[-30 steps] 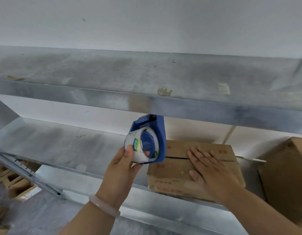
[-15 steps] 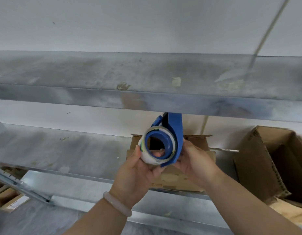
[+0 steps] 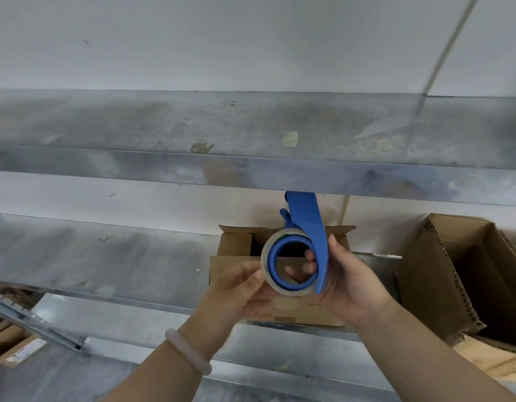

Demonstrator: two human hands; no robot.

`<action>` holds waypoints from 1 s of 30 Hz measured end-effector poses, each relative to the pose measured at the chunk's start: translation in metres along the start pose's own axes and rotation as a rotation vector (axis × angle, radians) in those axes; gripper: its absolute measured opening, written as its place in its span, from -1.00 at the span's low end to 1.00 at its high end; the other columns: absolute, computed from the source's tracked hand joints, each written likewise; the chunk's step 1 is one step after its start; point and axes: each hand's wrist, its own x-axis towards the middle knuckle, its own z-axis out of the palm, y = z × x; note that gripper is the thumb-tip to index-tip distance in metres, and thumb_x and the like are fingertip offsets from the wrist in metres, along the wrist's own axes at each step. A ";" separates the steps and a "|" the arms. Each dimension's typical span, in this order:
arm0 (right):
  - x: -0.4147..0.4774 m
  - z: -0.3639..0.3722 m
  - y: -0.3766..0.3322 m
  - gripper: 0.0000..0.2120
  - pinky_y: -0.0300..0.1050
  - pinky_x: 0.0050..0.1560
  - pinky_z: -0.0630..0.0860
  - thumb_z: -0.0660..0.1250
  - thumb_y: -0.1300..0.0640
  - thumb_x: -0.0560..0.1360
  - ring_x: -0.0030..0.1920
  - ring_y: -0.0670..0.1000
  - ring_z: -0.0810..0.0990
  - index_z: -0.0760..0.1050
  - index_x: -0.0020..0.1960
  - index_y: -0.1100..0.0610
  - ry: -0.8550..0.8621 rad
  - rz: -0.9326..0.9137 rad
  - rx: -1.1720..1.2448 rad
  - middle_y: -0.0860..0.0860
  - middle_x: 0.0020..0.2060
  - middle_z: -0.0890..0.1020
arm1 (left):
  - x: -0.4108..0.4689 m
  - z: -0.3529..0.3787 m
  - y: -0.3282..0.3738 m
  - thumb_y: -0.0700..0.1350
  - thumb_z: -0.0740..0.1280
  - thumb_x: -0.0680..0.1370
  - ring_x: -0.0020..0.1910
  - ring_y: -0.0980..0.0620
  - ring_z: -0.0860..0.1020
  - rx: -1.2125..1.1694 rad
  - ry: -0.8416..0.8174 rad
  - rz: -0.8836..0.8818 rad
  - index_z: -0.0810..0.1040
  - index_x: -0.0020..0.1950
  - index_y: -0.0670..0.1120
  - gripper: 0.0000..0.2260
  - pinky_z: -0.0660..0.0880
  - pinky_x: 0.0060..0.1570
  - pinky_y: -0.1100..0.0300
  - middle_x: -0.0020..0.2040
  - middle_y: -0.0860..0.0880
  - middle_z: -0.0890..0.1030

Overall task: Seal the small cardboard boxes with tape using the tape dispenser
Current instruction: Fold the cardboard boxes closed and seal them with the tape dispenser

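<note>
Nothing's taped yet: the box [image 3: 236, 248] at 6 o'clock on the shelf [image 3: 106, 256] sits open-flapped behind the dispenser [image 3: 304, 256], gripped by the right hand [image 3: 352, 288] at its 4 o'clock and pinched by the blurry left hand [image 3: 236, 297] at 8.

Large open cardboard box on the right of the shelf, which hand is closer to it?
Right. The right hand grips the blue tape dispenser just left of the large open box; the left hand sits farther left, across the roll.
</note>
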 end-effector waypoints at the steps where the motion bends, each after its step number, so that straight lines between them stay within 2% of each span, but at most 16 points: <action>1: -0.002 -0.002 -0.003 -0.27 0.11 -0.05 0.63 0.71 -0.05 0.04 -0.34 0.03 0.61 0.57 0.10 0.22 -0.003 -0.007 -0.016 0.11 -0.30 0.59 | 0.005 -0.009 -0.001 0.00 0.34 0.56 0.08 0.07 0.61 0.279 0.130 0.168 0.60 0.13 0.01 -0.81 0.55 0.16 -0.02 0.08 0.02 0.65; 3: -0.006 -0.004 -0.009 -0.39 0.03 -0.21 0.63 0.71 -0.05 0.01 -0.39 0.03 0.59 0.65 -0.04 0.21 -0.020 -0.011 -0.057 0.12 -0.34 0.58 | 0.018 -0.026 0.003 0.12 0.33 0.53 0.20 0.24 0.46 0.834 0.303 0.527 0.49 0.24 0.13 -0.70 0.42 0.27 0.21 0.18 0.19 0.54; 4: -0.008 -0.003 -0.013 -0.43 -0.02 -0.28 0.61 0.71 -0.06 0.00 -0.40 0.03 0.58 0.67 -0.10 0.19 -0.027 -0.008 -0.093 0.12 -0.34 0.58 | 0.026 -0.035 0.004 0.18 0.29 0.51 0.31 0.20 0.38 1.039 0.309 0.610 0.41 0.36 0.12 -0.57 0.32 0.35 0.21 0.30 0.16 0.48; 6: -0.010 -0.004 -0.019 -0.45 -0.08 -0.34 0.58 0.70 -0.09 -0.01 -0.41 0.02 0.58 0.67 -0.13 0.16 -0.039 0.004 -0.160 0.12 -0.34 0.59 | 0.042 -0.048 0.008 0.24 0.27 0.50 0.49 0.05 0.18 1.252 0.218 0.530 0.16 0.53 0.10 -0.35 0.14 0.45 0.07 0.49 0.10 0.28; 7: -0.009 -0.005 -0.021 -0.46 -0.10 -0.35 0.56 0.70 -0.10 -0.01 -0.41 0.02 0.57 0.68 -0.14 0.15 -0.040 0.004 -0.188 0.11 -0.34 0.59 | 0.049 -0.053 0.007 0.26 0.26 0.51 0.52 0.03 0.10 1.298 0.164 0.436 0.08 0.55 0.12 -0.31 0.08 0.47 0.03 0.52 0.12 0.21; 8: -0.008 -0.005 -0.024 -0.47 -0.12 -0.37 0.55 0.70 -0.11 -0.01 -0.41 0.01 0.57 0.68 -0.15 0.14 -0.038 0.002 -0.216 0.11 -0.35 0.59 | 0.055 -0.056 0.005 0.26 0.25 0.52 0.52 0.04 0.10 1.327 0.116 0.369 0.09 0.55 0.14 -0.34 0.06 0.49 0.01 0.50 0.15 0.22; 11: -0.004 -0.002 -0.029 -0.47 -0.16 -0.39 0.54 0.69 -0.12 0.03 -0.40 0.01 0.59 0.68 -0.13 0.13 -0.070 0.016 -0.299 0.10 -0.35 0.61 | 0.059 -0.057 -0.003 0.23 0.26 0.53 0.39 0.07 0.30 1.309 0.106 0.334 0.39 0.40 0.17 -0.55 0.17 0.45 0.11 0.37 0.19 0.40; 15: 0.009 0.010 -0.032 -0.31 -0.18 -0.40 0.55 0.68 -0.11 0.04 -0.38 -0.01 0.64 0.60 0.07 0.17 -0.111 0.060 -0.374 0.09 -0.32 0.66 | 0.062 -0.054 -0.013 0.18 0.37 0.48 0.31 0.09 0.33 1.162 0.195 0.235 0.58 0.24 0.12 -0.64 0.20 0.31 0.26 0.25 0.19 0.48; 18: 0.026 0.028 -0.030 -0.23 -0.22 -0.32 0.56 0.67 -0.08 0.10 -0.25 -0.02 0.68 0.53 0.21 0.20 -0.132 0.027 -0.447 0.09 -0.16 0.70 | 0.064 -0.057 -0.019 0.20 0.31 0.51 0.25 0.13 0.35 1.129 0.202 0.208 0.61 0.20 0.13 -0.67 0.28 0.31 0.23 0.21 0.22 0.52; 20: 0.040 0.040 -0.029 -0.44 -0.22 -0.25 0.58 0.56 0.02 0.28 -0.17 -0.03 0.68 0.53 0.22 0.17 -0.120 0.008 -0.531 0.06 -0.09 0.71 | 0.064 -0.059 -0.021 0.19 0.24 0.55 0.24 0.13 0.35 1.144 0.173 0.211 0.61 0.21 0.13 -0.69 0.30 0.32 0.21 0.21 0.21 0.53; 22: 0.055 0.049 -0.027 -0.64 -0.20 -0.21 0.58 0.46 0.13 0.38 -0.13 -0.03 0.68 0.56 0.16 0.13 -0.099 -0.004 -0.644 0.03 -0.10 0.72 | 0.064 -0.060 -0.020 0.12 0.21 0.59 0.24 0.10 0.35 1.161 0.152 0.258 0.62 0.19 0.12 -0.72 0.29 0.32 0.21 0.21 0.18 0.55; 25: 0.076 0.049 -0.020 -0.62 -0.14 -0.10 0.57 0.46 0.07 0.35 -0.04 0.03 0.67 0.58 0.15 0.10 -0.102 0.006 -0.831 0.05 -0.03 0.70 | 0.064 -0.069 -0.021 0.00 0.23 0.61 0.26 0.08 0.35 1.129 0.094 0.302 0.65 0.16 0.08 -0.77 0.26 0.35 0.20 0.22 0.16 0.55; 27: 0.083 0.045 -0.014 -0.61 -0.18 -0.11 0.56 0.51 0.03 0.35 -0.03 0.01 0.67 0.57 0.15 0.06 -0.090 0.047 -0.930 0.00 -0.03 0.71 | 0.065 -0.080 -0.024 -0.08 0.28 0.60 0.28 0.10 0.36 1.057 0.043 0.305 0.65 0.17 0.05 -0.78 0.29 0.39 0.14 0.24 0.21 0.51; 30: 0.087 0.038 -0.011 -0.61 -0.18 -0.12 0.56 0.46 0.02 0.34 -0.04 -0.01 0.68 0.57 0.15 0.02 -0.067 0.069 -0.950 -0.03 -0.04 0.72 | 0.065 -0.086 -0.023 -0.08 0.34 0.57 0.29 0.16 0.39 1.008 0.042 0.280 0.65 0.17 0.07 -0.79 0.30 0.40 0.15 0.24 0.24 0.52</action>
